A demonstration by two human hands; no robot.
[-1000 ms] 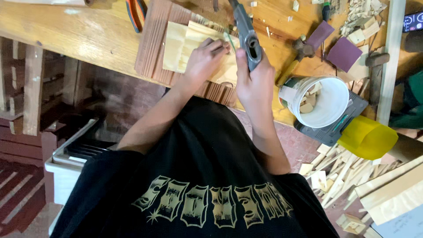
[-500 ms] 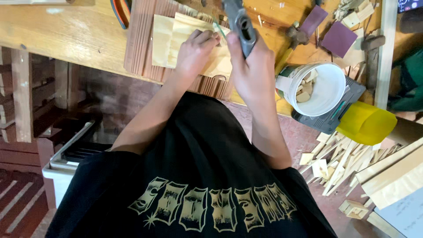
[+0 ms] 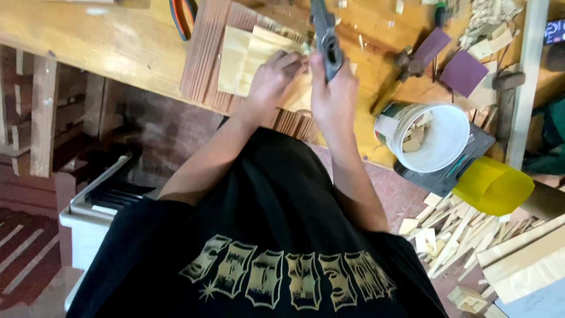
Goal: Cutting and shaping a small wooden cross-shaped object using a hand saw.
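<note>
Our left hand (image 3: 272, 79) lies flat on the pale wood pieces (image 3: 250, 53), maybe to keep them from sliding on the workbench (image 3: 88, 41). Our right hand (image 3: 332, 97) is closed around a dark tool (image 3: 325, 38) that points down at the wood. Just beside us, a white bucket (image 3: 438, 138) holds wood scraps. A yellow tub (image 3: 491, 185) sits lower right, and purple squares (image 3: 462, 70) lie farther back.

1. Workbench (image 3: 88, 35), left part: bare top, free passage.
2. Centre: ridged board (image 3: 203, 53) with pale wood pieces (image 3: 247, 56), both hands on them.
3. Right: white bucket (image 3: 438, 138), yellow container (image 3: 491, 185), purple sanding blocks (image 3: 465, 70), offcuts crowd the way.
</note>
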